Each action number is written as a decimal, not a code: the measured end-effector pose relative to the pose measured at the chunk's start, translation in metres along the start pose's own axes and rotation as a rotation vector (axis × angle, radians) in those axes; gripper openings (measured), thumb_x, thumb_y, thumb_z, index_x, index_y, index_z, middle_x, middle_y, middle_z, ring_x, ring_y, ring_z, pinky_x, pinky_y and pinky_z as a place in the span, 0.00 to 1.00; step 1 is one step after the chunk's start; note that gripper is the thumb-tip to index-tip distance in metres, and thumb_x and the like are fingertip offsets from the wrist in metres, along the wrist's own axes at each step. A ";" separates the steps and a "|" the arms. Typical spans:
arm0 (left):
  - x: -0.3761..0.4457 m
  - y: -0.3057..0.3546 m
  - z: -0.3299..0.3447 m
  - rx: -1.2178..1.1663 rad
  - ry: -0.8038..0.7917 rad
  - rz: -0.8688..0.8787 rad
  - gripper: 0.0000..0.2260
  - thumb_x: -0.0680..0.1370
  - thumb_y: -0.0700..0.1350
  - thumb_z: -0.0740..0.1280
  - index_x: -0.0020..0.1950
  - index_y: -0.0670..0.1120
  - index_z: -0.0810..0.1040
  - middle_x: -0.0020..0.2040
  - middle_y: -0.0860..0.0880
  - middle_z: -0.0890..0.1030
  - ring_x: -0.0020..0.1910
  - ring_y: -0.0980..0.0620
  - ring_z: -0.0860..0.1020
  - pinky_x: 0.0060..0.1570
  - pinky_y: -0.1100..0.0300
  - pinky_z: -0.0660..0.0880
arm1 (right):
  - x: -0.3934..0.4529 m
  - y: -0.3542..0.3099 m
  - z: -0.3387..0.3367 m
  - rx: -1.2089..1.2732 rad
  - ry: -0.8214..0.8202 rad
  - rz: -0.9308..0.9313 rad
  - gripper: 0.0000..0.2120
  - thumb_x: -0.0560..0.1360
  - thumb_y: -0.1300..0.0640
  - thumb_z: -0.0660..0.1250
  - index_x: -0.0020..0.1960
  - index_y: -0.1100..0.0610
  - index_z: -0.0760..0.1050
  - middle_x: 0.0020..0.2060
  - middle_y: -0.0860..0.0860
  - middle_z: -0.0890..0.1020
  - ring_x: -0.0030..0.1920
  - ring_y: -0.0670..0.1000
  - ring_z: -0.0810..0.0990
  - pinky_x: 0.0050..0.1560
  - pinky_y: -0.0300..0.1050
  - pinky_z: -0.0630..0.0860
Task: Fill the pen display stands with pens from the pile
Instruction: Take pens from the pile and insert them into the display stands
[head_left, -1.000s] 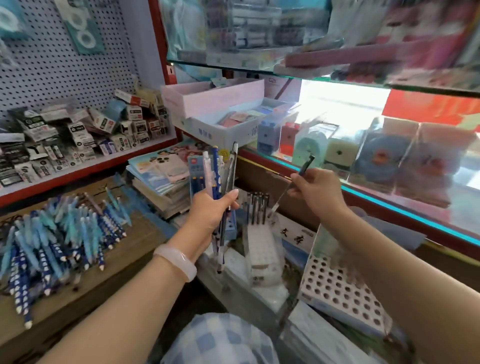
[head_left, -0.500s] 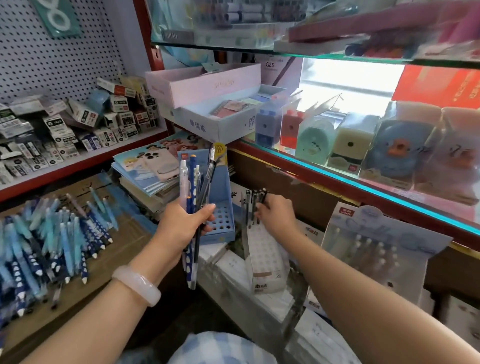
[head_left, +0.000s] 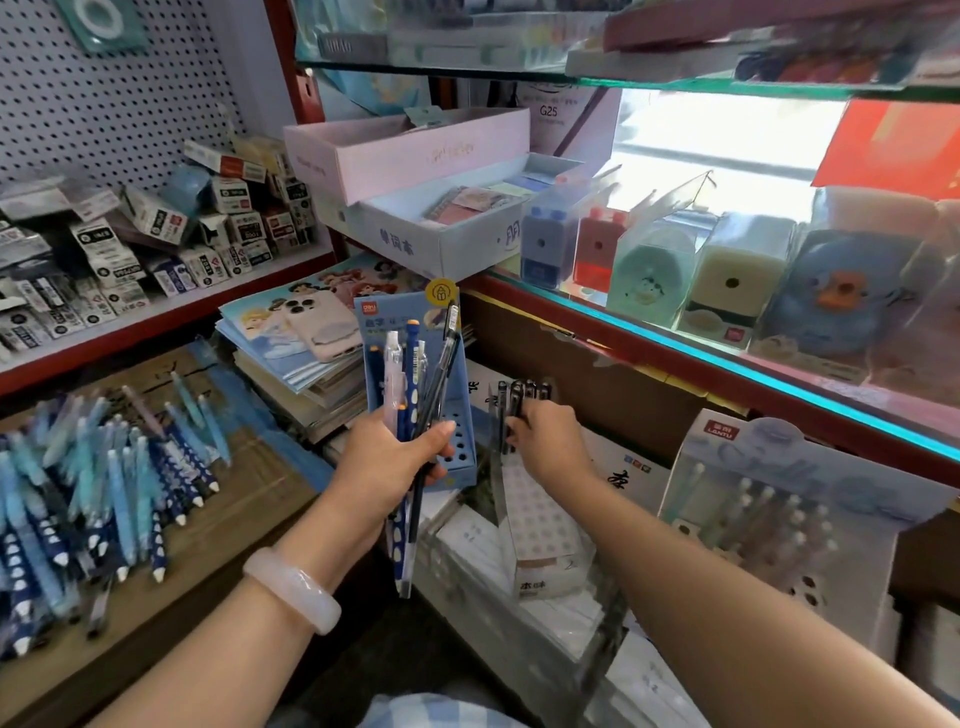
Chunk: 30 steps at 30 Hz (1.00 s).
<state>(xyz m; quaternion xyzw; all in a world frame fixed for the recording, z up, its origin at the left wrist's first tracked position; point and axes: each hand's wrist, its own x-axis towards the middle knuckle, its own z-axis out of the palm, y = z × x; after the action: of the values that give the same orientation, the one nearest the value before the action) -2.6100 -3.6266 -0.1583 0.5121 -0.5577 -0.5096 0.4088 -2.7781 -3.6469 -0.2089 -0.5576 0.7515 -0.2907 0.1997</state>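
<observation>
Boxed sharpeners (head_left: 644, 270) line the glass shelf (head_left: 727, 358) — a phone (head_left: 319, 325) tops stacked notebooks (head_left: 291, 364).

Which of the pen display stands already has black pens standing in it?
The white stand under the right hand: a row of black pens stands along its back. The blue stand behind the left hand shows only open holes.

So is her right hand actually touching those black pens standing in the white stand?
Touching. The head view shows the right hand with its fingers curled round the black pens at the back of the white stand.
</observation>
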 end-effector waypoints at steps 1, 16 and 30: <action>0.000 -0.001 0.001 -0.010 0.003 -0.005 0.02 0.75 0.41 0.68 0.43 0.43 0.77 0.29 0.51 0.79 0.24 0.58 0.77 0.27 0.67 0.75 | 0.000 0.001 0.002 -0.031 -0.019 0.012 0.10 0.80 0.58 0.60 0.50 0.63 0.76 0.46 0.59 0.81 0.47 0.57 0.80 0.50 0.53 0.78; -0.003 -0.003 0.001 -0.064 -0.073 -0.036 0.02 0.74 0.40 0.69 0.44 0.43 0.77 0.29 0.50 0.80 0.25 0.58 0.77 0.27 0.67 0.74 | -0.021 -0.018 -0.015 0.336 0.137 -0.054 0.10 0.79 0.54 0.62 0.49 0.57 0.80 0.37 0.51 0.83 0.37 0.47 0.81 0.41 0.41 0.79; -0.010 -0.004 0.007 -0.127 -0.171 -0.067 0.04 0.75 0.41 0.68 0.41 0.44 0.77 0.28 0.50 0.80 0.25 0.55 0.75 0.26 0.64 0.72 | -0.024 -0.057 -0.054 0.928 -0.044 0.108 0.09 0.79 0.55 0.62 0.50 0.59 0.78 0.37 0.53 0.79 0.33 0.44 0.75 0.39 0.36 0.76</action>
<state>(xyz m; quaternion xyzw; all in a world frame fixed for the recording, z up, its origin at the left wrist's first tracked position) -2.6153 -3.6155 -0.1623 0.4582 -0.5397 -0.5991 0.3741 -2.7631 -3.6244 -0.1315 -0.3754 0.5657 -0.5732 0.4587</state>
